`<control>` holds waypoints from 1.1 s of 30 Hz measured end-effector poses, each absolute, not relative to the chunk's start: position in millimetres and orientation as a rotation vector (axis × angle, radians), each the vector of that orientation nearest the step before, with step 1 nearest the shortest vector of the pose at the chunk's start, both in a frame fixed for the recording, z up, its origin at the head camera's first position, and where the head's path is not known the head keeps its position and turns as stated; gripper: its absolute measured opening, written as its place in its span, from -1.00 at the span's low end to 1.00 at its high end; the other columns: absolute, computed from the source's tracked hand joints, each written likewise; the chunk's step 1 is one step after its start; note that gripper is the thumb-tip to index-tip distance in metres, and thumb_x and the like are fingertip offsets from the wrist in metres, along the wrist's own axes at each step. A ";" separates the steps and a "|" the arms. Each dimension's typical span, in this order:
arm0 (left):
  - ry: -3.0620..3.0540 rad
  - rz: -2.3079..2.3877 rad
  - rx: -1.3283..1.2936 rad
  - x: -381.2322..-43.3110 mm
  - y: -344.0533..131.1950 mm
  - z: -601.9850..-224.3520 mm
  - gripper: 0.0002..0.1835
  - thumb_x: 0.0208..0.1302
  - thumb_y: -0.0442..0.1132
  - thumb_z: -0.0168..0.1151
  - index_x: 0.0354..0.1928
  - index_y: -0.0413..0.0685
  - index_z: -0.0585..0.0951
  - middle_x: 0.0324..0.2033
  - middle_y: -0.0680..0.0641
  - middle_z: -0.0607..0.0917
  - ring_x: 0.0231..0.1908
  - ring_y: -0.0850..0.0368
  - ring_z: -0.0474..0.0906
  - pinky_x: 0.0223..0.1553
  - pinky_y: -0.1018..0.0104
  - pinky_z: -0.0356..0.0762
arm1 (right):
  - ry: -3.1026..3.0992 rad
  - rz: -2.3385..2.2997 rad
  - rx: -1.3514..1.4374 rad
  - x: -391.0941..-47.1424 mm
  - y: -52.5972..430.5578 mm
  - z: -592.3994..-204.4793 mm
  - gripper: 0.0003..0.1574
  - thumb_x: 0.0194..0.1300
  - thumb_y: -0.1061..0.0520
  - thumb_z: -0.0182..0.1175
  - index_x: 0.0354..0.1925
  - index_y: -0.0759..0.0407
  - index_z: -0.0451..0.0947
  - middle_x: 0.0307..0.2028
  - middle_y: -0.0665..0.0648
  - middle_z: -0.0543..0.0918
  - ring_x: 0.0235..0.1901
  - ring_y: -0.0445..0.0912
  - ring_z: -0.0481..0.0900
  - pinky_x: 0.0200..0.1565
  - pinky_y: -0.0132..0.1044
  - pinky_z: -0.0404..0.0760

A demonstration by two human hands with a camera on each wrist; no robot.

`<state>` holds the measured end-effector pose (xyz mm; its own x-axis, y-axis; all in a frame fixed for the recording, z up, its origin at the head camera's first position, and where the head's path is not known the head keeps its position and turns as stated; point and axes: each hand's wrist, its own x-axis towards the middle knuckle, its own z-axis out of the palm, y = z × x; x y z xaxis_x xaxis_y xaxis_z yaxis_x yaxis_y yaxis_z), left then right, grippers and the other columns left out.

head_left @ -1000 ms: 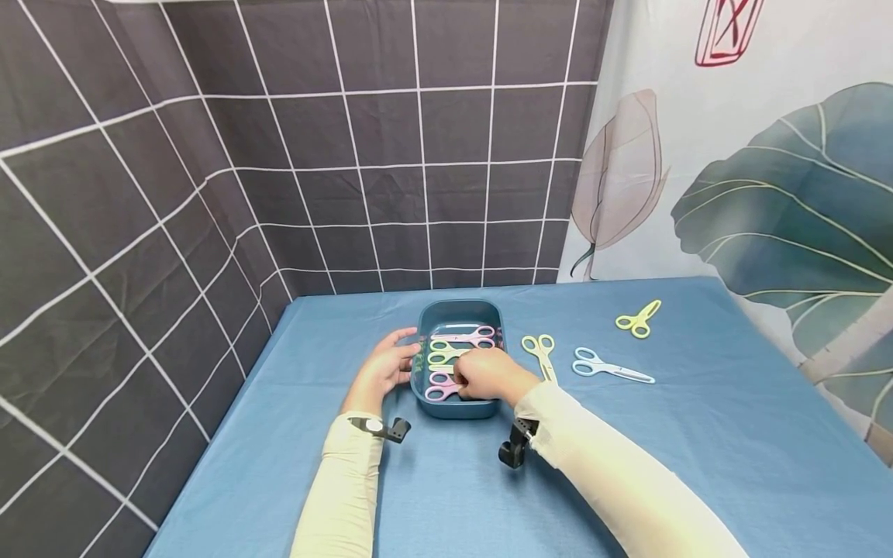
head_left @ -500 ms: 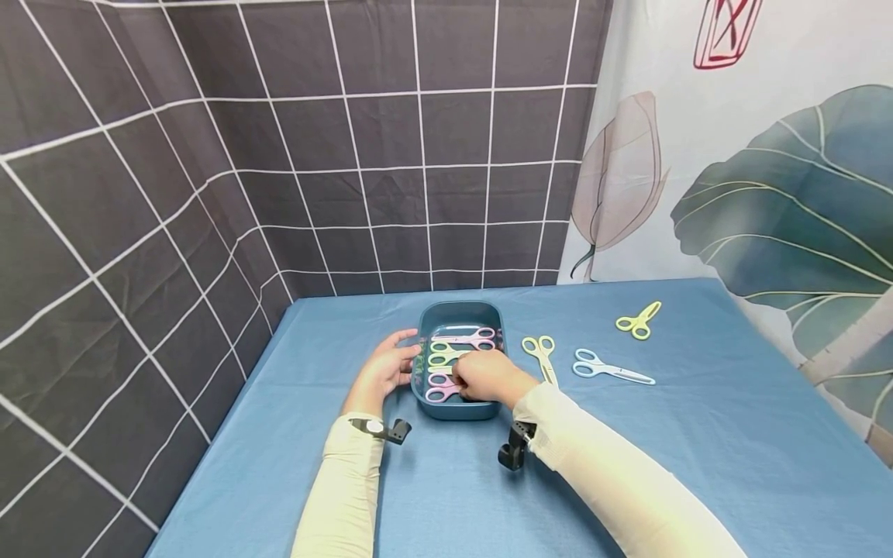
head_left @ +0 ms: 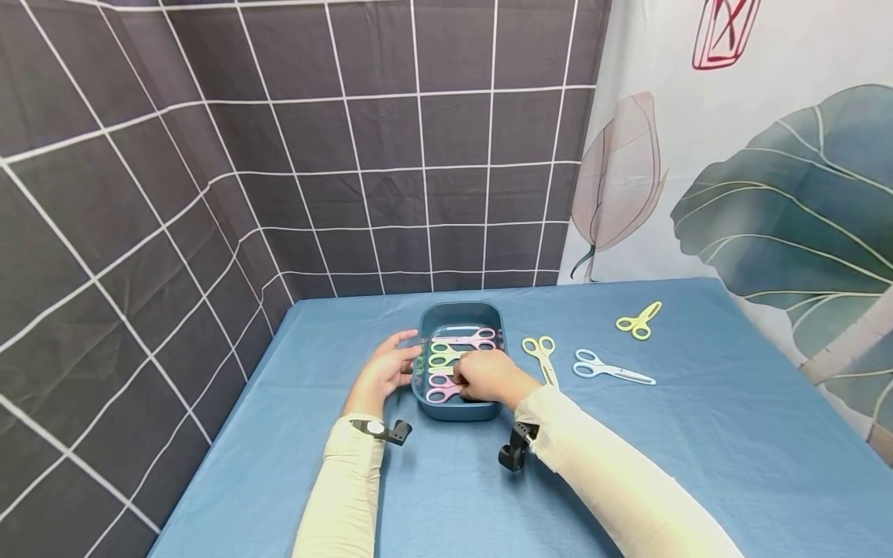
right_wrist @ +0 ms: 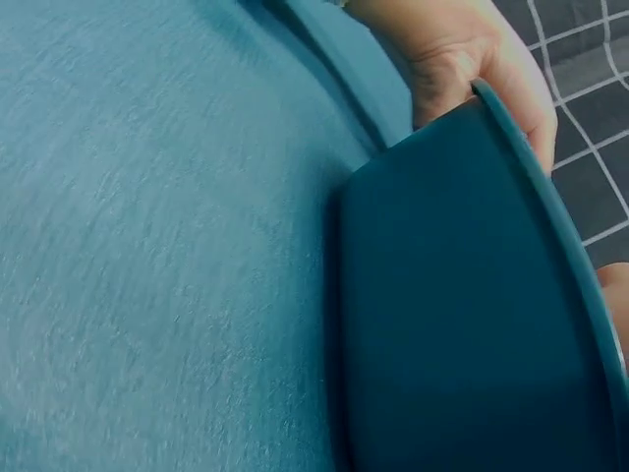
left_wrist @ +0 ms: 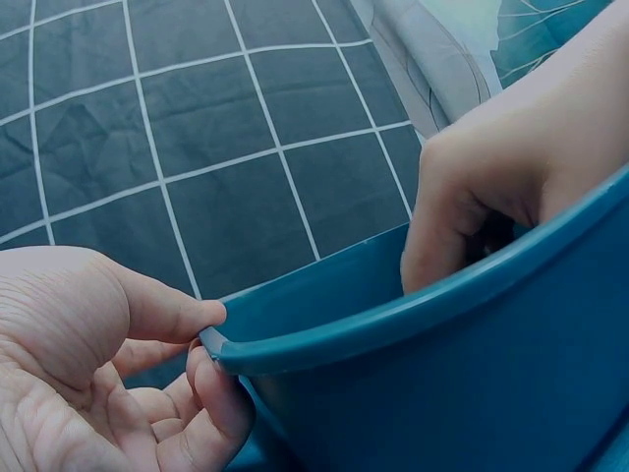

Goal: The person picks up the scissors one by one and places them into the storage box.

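A blue plastic box [head_left: 459, 412] stands on the cloth-covered table with several scissors inside. My left hand [head_left: 384, 367] holds its left side; in the left wrist view the thumb and curled fingers pinch the rim. My right hand [head_left: 491, 377] reaches down inside over the near pair of pink scissors [head_left: 441, 394], its curled fingers at the blades, just past the handles. The fingertips are hidden behind the box wall in both wrist views. Green-handled scissors [head_left: 439, 356] lie just beyond, and another pair of pink scissors [head_left: 481, 335] lies at the far side.
Right of the box lie pale yellow scissors [head_left: 540, 355], white-and-light-blue scissors [head_left: 614, 370] and small yellow scissors [head_left: 638, 321]. A dark gridded cloth [head_left: 363, 194] hangs at the back and left, and a leaf-printed curtain [head_left: 628, 178] at the back right.
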<state>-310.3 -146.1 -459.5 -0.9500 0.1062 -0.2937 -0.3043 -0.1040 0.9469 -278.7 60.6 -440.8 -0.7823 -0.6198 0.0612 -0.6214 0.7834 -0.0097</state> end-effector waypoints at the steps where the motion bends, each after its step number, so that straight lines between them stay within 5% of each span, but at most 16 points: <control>1: 1.893 2.136 -0.217 -310.3 -146.2 -459.5 -0.54 0.24 -0.33 0.14 0.18 0.14 0.40 -0.17 -0.22 0.56 -0.50 0.16 0.49 -0.55 0.30 0.53 | -2.900 0.093 0.999 -279.1 61.6 -440.9 -0.87 0.07 -0.10 0.27 -0.45 -0.14 0.54 -0.49 -0.15 0.42 -0.52 -0.23 0.39 -0.48 -0.25 0.40; 8: 1.895 2.132 -0.209 -311.1 -146.9 -459.7 -0.53 0.25 -0.33 0.13 0.19 0.14 0.39 -0.15 -0.21 0.56 -0.51 0.18 0.48 -0.56 0.31 0.52 | -2.504 0.788 0.889 -283.2 81.2 -445.4 -0.96 0.17 0.02 0.21 -0.39 -0.08 0.57 -0.39 -0.17 0.50 -0.37 -0.24 0.46 -0.31 -0.32 0.47; 15: 1.897 2.131 -0.209 -311.3 -147.2 -458.3 -0.53 0.25 -0.33 0.14 0.19 0.15 0.39 -0.19 -0.20 0.56 -0.51 0.18 0.47 -0.56 0.31 0.51 | -2.105 1.043 0.727 -287.6 107.6 -457.3 -0.95 0.14 0.16 0.24 -0.35 0.08 0.58 -0.24 0.00 0.54 -0.13 -0.06 0.43 -0.04 -0.15 0.37; 33: 1.906 2.121 -0.216 -311.0 -146.2 -460.4 -0.53 0.26 -0.33 0.12 0.20 0.16 0.38 -0.13 -0.23 0.55 -0.51 0.18 0.46 -0.59 0.33 0.50 | -2.096 1.043 0.356 -279.1 188.3 -488.3 -0.78 0.05 0.30 0.26 -0.25 0.21 0.55 -0.20 0.17 0.49 -0.23 0.06 0.44 -0.19 -0.11 0.40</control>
<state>-311.0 -146.2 -460.4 -0.9495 0.1076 -0.2949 -0.3046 -0.0896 0.9482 -279.1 188.3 -488.3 -0.6766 0.0794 0.7320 -0.5359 0.6287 -0.5635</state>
